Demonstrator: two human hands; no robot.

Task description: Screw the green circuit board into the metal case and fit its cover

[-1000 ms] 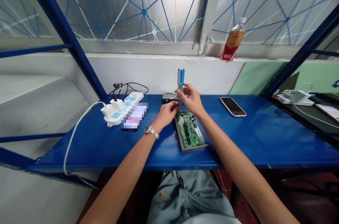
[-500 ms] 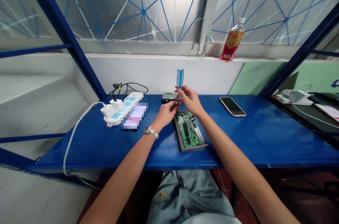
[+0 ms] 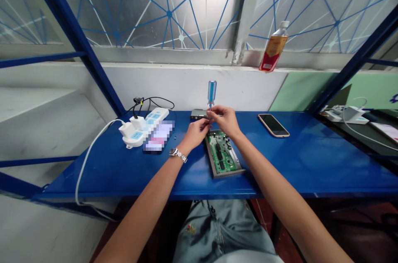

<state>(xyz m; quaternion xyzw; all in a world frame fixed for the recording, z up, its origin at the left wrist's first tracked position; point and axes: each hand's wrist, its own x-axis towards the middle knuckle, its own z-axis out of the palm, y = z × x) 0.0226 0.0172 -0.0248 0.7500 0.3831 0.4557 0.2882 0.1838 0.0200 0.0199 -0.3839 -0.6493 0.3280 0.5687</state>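
Note:
A screwdriver (image 3: 212, 92) with a clear blue handle stands upright over the far end of a green circuit board (image 3: 224, 153), which sits in a shallow grey metal case (image 3: 214, 171). My right hand (image 3: 228, 121) is closed in a pinch on the screwdriver's shaft, just under the handle. My left hand (image 3: 195, 133), with a metal-banded watch (image 3: 178, 154) at its wrist, is pinched beside the lower shaft at the board's far edge. Its fingertips hide the screwdriver's tip, and what they grip cannot be made out.
Behind my hands lies a dark flat box (image 3: 198, 114). A white power strip (image 3: 137, 141) with plugs and a blurred-out phone (image 3: 158, 138) lie left, near tiny screw-like bits (image 3: 175, 138). To the right is a phone (image 3: 273, 125). A drink bottle (image 3: 274, 47) stands on the ledge.
My right fingers have slid down from the base of the screwdriver's handle to its shaft, nearer my left fingertips. The left hand and the board have hardly moved.

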